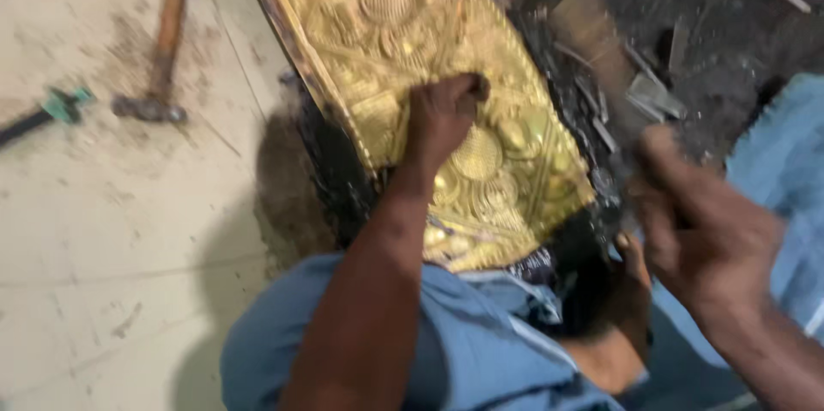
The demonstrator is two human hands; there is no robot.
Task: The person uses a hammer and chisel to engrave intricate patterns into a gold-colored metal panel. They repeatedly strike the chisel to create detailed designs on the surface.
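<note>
- Nearest: blue cloth (481, 351) over the lap, soft and creased, under both forearms.
- Right hand (699, 231) blurred, curled shut around something dark; what exactly cannot be told.
- Left hand (442, 119) fisted tight on a small upright tool, its tip pressed on the embossed brass sheet (429, 76).
- Brass sheet tilted, lower edge just above the lap, bedded on a black, lumpy, tar-like backing (330, 166); surface bright gold, thin, raised in round medallions, ribs and dotted bands.
- Judged risk: a blow landing off the tool could catch the left knuckles, given how close the two hands sit; a slipped tip could gouge the soft relief.
- Also judged: sheet may shift if the backing loosens.
- Farther right: dark gritty heap with loose metal punches (644, 93), thin and grey.
- Farther left: pale, scuffed floor (86, 231), a wooden-handled hammer (159, 59) lying flat, a green-tipped tool (60, 106) beside it.
</note>
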